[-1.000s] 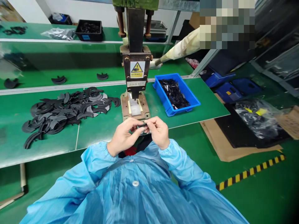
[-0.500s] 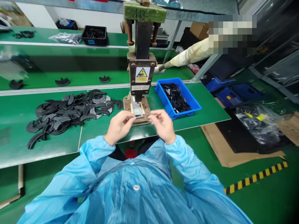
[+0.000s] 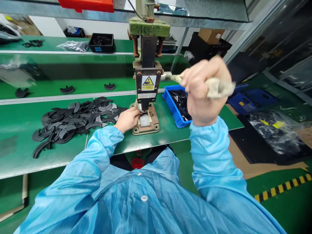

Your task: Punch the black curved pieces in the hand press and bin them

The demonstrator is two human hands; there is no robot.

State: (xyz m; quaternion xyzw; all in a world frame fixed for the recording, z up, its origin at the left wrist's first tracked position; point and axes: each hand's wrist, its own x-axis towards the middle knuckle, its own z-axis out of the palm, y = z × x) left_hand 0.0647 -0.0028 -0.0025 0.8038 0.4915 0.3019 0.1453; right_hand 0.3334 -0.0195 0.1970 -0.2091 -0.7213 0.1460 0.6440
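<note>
My right hand (image 3: 207, 87) is wrapped round the cloth-covered lever (image 3: 176, 78) of the press (image 3: 148, 81), raised above the blue bin. At the press base (image 3: 146, 130), my left hand (image 3: 128, 119) has its fingertips pressed together just under the ram, at the left side of the pale plate (image 3: 145, 120). Whatever those fingertips hold is too small and hidden to name. A yellow warning label (image 3: 148, 83) is on the front of the press.
Many black curved parts (image 3: 65, 126) lie heaped on the green table left of the press. The blue bin (image 3: 172, 105) with small black parts stands right of it. Three curved parts (image 3: 109, 86) lie on the strip behind. A black bin (image 3: 101, 43) stands further back.
My right hand has left the press base and moved up and right onto the lever, which now sits lower. My left hand has moved slightly up, closer under the ram.
</note>
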